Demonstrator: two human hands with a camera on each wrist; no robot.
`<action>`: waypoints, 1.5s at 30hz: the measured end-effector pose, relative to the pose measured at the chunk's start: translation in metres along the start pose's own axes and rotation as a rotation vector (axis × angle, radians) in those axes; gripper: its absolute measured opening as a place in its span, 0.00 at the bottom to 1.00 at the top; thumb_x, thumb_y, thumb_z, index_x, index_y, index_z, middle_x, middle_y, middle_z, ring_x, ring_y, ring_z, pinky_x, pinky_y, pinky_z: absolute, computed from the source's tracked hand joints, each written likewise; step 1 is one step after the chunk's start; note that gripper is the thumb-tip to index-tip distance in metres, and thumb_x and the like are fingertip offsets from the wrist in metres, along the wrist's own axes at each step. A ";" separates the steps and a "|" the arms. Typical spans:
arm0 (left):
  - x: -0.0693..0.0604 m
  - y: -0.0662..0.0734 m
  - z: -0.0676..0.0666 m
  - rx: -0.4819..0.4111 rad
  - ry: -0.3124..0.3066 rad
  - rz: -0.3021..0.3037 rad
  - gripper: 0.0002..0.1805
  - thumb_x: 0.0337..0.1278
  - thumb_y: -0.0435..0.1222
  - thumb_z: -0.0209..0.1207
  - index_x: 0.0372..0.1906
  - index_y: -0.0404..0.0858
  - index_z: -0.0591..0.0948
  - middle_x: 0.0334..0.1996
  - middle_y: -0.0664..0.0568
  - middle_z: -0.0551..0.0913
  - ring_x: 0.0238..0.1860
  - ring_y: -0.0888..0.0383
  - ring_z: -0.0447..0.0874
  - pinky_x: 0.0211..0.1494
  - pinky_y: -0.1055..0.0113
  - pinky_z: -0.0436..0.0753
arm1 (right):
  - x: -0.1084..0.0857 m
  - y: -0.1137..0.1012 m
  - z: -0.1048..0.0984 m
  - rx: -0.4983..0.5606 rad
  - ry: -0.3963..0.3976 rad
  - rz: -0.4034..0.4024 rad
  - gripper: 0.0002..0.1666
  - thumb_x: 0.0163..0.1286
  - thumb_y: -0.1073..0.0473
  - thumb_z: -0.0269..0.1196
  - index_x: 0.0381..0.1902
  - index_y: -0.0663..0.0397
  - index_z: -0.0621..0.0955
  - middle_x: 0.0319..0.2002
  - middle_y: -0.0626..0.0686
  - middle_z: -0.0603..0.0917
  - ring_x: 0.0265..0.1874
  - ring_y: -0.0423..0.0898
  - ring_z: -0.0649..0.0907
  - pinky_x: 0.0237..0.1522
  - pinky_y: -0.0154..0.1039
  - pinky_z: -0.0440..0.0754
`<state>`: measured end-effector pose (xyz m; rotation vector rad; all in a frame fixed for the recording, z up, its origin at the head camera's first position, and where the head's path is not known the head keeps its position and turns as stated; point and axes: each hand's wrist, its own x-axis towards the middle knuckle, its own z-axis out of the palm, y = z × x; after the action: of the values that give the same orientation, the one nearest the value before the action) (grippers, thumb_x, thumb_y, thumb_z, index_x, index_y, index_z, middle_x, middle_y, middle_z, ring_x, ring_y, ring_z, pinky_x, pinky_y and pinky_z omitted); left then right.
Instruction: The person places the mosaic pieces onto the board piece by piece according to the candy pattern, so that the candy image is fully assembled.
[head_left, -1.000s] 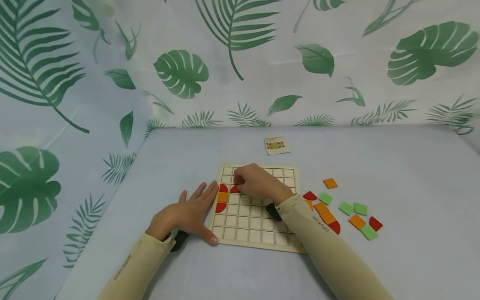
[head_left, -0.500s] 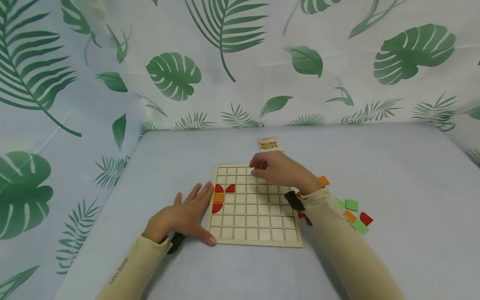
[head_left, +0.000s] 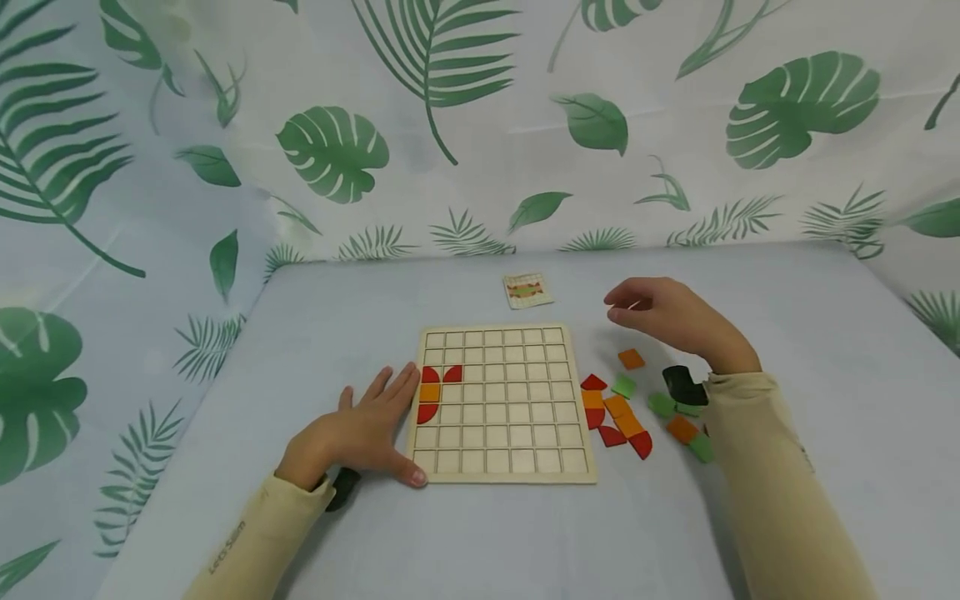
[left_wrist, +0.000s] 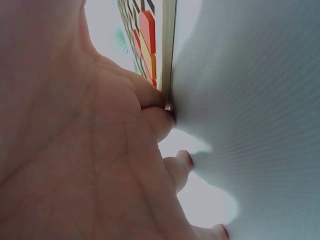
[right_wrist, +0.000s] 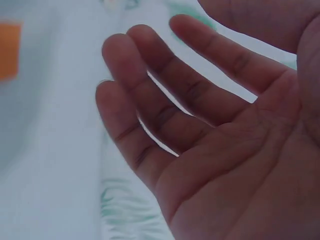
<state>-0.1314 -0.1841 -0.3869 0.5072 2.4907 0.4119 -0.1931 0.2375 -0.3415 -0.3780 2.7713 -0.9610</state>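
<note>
A wooden grid board (head_left: 495, 479) lies flat on the table. In its left columns sit an orange square tile (head_left: 430, 392) with a red quarter-round tile (head_left: 428, 413) below it and another above, plus a red quarter-round tile (head_left: 453, 374) one column to the right. My left hand (head_left: 360, 437) rests with spread fingers against the board's left edge, thumb at the near corner; the left wrist view shows fingertips touching that edge. Off to the right, my right hand (head_left: 671, 317) hovers above the table beyond the loose tiles. Its fingers are relaxed, and the right wrist view shows a bare palm (right_wrist: 235, 165).
Right of the board lie several loose tiles: red quarter-rounds (head_left: 641, 445), orange squares (head_left: 632, 358) and green squares (head_left: 623, 386). Some are partly covered by the right wrist and sleeve. A small pattern card (head_left: 527, 291) lies behind the board. A leaf-print cloth (head_left: 480, 125) hangs at the back.
My right hand let go of the red quarter-round tile on the board, rose and moved right, past the loose tiles. The left hand has stayed at the board's edge. The head view has shifted slightly.
</note>
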 end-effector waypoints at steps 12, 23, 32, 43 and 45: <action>0.001 0.000 0.004 -0.016 0.011 0.005 0.78 0.46 0.62 0.80 0.88 0.38 0.40 0.88 0.49 0.35 0.86 0.38 0.26 0.73 0.20 0.32 | -0.008 0.023 0.001 0.026 -0.095 0.059 0.21 0.79 0.56 0.65 0.62 0.64 0.83 0.53 0.60 0.86 0.54 0.59 0.82 0.59 0.64 0.79; 0.006 0.002 0.004 0.006 0.003 0.002 0.78 0.46 0.64 0.79 0.89 0.39 0.40 0.88 0.49 0.34 0.86 0.39 0.25 0.72 0.19 0.32 | -0.029 0.027 0.012 -0.014 -0.108 0.027 0.16 0.76 0.58 0.68 0.58 0.58 0.86 0.46 0.51 0.87 0.48 0.53 0.82 0.52 0.53 0.82; 0.004 0.000 0.005 0.005 0.003 -0.013 0.78 0.45 0.64 0.79 0.89 0.39 0.40 0.88 0.48 0.36 0.86 0.39 0.26 0.72 0.19 0.32 | -0.027 0.020 0.028 -0.054 -0.229 0.017 0.11 0.70 0.63 0.72 0.49 0.55 0.87 0.42 0.53 0.83 0.45 0.54 0.79 0.46 0.49 0.82; 0.004 -0.002 0.005 0.009 0.003 -0.007 0.78 0.46 0.64 0.79 0.89 0.39 0.40 0.88 0.49 0.35 0.86 0.39 0.25 0.72 0.19 0.33 | -0.021 0.020 0.030 -0.111 -0.254 0.019 0.13 0.67 0.62 0.75 0.45 0.60 0.84 0.45 0.56 0.82 0.48 0.58 0.80 0.54 0.58 0.82; 0.004 -0.002 0.006 0.008 0.002 -0.009 0.78 0.46 0.64 0.79 0.89 0.39 0.40 0.88 0.49 0.35 0.86 0.39 0.25 0.72 0.19 0.33 | -0.022 0.020 0.029 -0.118 -0.253 0.031 0.14 0.68 0.61 0.76 0.46 0.61 0.83 0.45 0.56 0.82 0.48 0.59 0.80 0.54 0.59 0.82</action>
<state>-0.1315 -0.1829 -0.3937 0.4984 2.4964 0.3983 -0.1688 0.2419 -0.3748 -0.4404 2.6002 -0.6909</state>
